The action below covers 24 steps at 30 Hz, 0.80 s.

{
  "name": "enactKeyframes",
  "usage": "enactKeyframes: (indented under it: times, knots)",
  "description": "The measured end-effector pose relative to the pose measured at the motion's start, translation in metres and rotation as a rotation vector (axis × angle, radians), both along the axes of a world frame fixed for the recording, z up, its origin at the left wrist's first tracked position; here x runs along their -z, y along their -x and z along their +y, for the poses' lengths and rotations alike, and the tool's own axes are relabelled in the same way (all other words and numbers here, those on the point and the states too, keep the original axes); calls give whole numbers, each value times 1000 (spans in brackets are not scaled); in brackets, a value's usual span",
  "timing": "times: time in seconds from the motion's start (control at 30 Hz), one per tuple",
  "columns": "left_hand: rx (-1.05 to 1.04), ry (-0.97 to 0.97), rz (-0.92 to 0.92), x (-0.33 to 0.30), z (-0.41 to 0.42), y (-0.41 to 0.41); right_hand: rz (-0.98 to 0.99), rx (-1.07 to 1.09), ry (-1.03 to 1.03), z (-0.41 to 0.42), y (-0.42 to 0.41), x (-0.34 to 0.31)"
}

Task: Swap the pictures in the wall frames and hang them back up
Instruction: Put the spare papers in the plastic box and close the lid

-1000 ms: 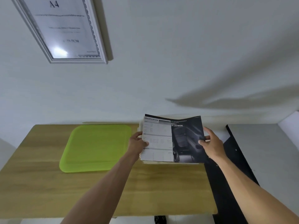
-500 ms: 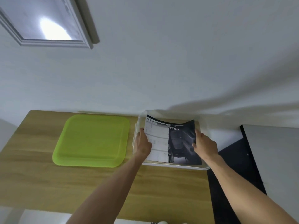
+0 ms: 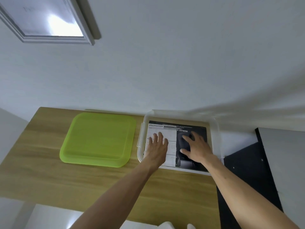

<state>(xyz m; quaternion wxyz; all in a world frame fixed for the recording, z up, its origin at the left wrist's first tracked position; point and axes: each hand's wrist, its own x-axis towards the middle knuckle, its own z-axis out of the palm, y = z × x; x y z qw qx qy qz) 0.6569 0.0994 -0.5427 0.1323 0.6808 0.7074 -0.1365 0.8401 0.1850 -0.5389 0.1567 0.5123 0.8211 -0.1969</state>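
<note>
A printed sheet, half white with the heading SPECIFICATION and half dark, lies flat inside a clear plastic box at the table's back right. My left hand presses on the white half with fingers spread and straight. My right hand presses on the dark half the same way. A white picture frame hangs on the wall at the upper left, with glare on its glass.
A lime-green lid lies on the wooden table left of the box. A black panel and a grey surface stand to the right of the table. The white wall rises directly behind.
The sheet went from held up by its edges down into the clear box. Both hands let go of the edges and now lie flat on top of it.
</note>
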Motion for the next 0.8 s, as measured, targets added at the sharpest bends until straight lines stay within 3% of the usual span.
enactKeyframes:
  times: [0.17,0.3,0.4,0.53,0.6,0.7,0.8]
  knots:
    - [-154,175,-171,7,-2,7,-69,-4,40,-12,2,9]
    - [-152,119,-207,2,-4,9,-82,-19,28,-11,3,7]
    - [-125,-69,-273,-8,-6,16,-64,-75,-85,-12,13,-1]
    - [-71,-446,-372,-24,-12,44,137,-83,-239,-13,46,-22]
    - [-143,-565,-377,-33,-19,70,264,-107,-333,-13,72,-32]
    - [-321,-588,-335,-47,-32,122,425,-153,-424,-18,119,-46]
    - [-479,-489,-268,-48,-53,182,512,-205,-446,-37,170,-59]
